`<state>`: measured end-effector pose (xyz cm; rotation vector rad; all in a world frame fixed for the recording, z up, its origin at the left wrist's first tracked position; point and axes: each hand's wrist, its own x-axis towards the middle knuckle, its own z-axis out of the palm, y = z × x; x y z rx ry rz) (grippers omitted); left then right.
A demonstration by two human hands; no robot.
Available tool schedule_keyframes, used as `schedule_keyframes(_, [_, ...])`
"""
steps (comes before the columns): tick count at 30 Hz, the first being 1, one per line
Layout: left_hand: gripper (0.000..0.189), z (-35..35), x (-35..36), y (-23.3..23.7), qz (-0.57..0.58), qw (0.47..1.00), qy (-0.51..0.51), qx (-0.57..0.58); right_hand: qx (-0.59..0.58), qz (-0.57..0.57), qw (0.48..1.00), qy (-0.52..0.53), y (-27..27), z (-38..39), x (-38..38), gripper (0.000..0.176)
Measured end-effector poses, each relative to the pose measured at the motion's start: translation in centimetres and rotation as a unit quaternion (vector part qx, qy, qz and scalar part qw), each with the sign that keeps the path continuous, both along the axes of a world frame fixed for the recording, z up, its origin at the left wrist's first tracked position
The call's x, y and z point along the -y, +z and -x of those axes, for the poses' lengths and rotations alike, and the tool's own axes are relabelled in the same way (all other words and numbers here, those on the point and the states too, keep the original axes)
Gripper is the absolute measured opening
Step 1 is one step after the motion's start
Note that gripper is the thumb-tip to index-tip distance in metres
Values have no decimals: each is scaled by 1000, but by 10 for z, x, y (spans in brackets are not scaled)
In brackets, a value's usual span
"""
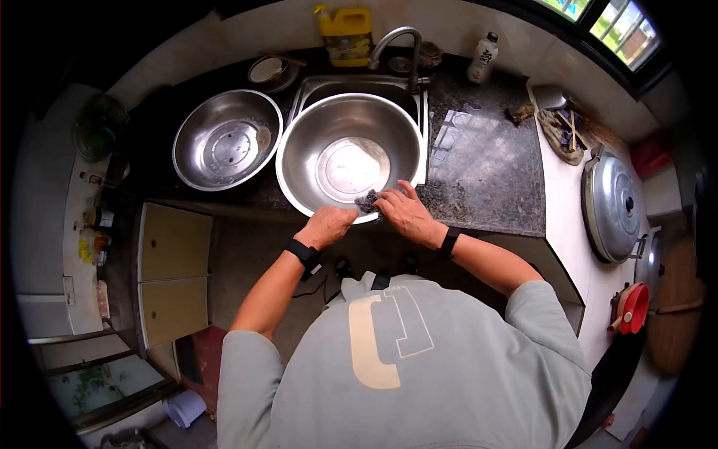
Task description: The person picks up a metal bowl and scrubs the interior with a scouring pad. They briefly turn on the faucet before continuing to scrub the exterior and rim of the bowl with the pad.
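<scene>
A large stainless steel basin (pixel 298 153) sits over the sink (pixel 303 93), tilted slightly toward me, with a bright reflection on its bottom. My left hand (pixel 329 227) is closed on the near rim of this basin. Just right of it, my right hand (pixel 407 217) pinches a dark grey steel wool scrubber (pixel 366 200) against the inside of the near rim. Some fingertips are hidden by the scrubber and the rim. A second, shallower steel basin (pixel 213 135) rests on the counter to the left, with a few dark specks on its bottom.
The curved faucet (pixel 396 36) rises behind the sink, beside a yellow jug (pixel 348 37). A white bottle (pixel 485 56) stands at the back right of the dark stone counter (pixel 486 172). A large lidded pot (pixel 613 202) is farther right. Cabinet doors (pixel 176 243) hang open below left.
</scene>
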<state>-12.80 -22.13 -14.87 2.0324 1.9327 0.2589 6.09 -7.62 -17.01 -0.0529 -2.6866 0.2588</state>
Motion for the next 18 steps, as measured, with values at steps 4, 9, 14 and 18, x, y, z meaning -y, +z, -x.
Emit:
schedule_keyframes(4, [12, 21, 16, 2, -21, 1000, -18, -1, 10, -42, 999, -18, 5, -16, -50, 15])
schedule_keyframes(9, [17, 19, 12, -1, 3, 999, -18, -34, 19, 4, 1000, -11, 7, -9, -41, 15])
schedule_keyframes(14, [9, -8, 0, 4, 14, 999, 13, -36, 5, 10, 1000, 11, 12, 8, 5, 18])
schedule_keyframes(18, [5, 1, 10, 9, -17, 1000, 7, -10, 32, 2, 999, -8, 16, -8, -30, 21])
